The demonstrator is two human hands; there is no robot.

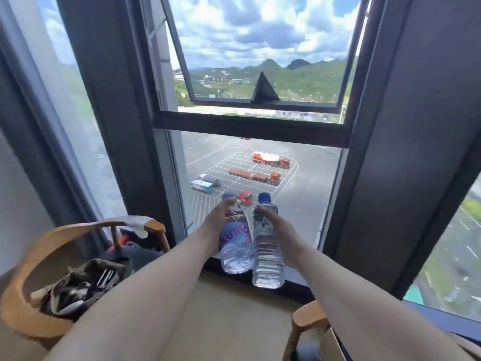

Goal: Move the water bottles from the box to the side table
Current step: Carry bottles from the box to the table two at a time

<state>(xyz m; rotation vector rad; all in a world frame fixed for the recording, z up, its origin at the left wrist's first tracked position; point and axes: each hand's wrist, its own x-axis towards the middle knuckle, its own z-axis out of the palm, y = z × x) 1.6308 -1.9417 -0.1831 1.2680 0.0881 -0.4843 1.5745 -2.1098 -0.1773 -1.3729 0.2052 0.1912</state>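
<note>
At nine o'clock in the view, a wooden chair [31,277] is seen with a bag [78,285] heaped on its seat, well apart from the work. Toward the centre, just past six o'clock, the left hand [216,225] is wrapped round the labelled bottle [235,246], thumb laid over its shoulder and the other fingers curled behind the body. Touching it on the right, the plain bottle [266,256] is gripped the same way by the right hand [281,230], thumb across the upper body. Both bottles are held side by side over the pale tabletop [234,321], in front of the window [260,152]; whether the bases are touching a surface cannot be told. Each long axis runs nearly upright, blue caps toward twelve o'clock and bases toward six, with the labelled one leaned slightly toward eleven. At four o'clock, the arm of a second chair [309,319] is partly shown; the box is not in view. The step in hand is judged to be the setting down of the pair. It would be done best if the bases were lowered flat and level, the leaning bottle straightened first, and the grips released only once both are felt to stand steady, away from the edge.
</note>
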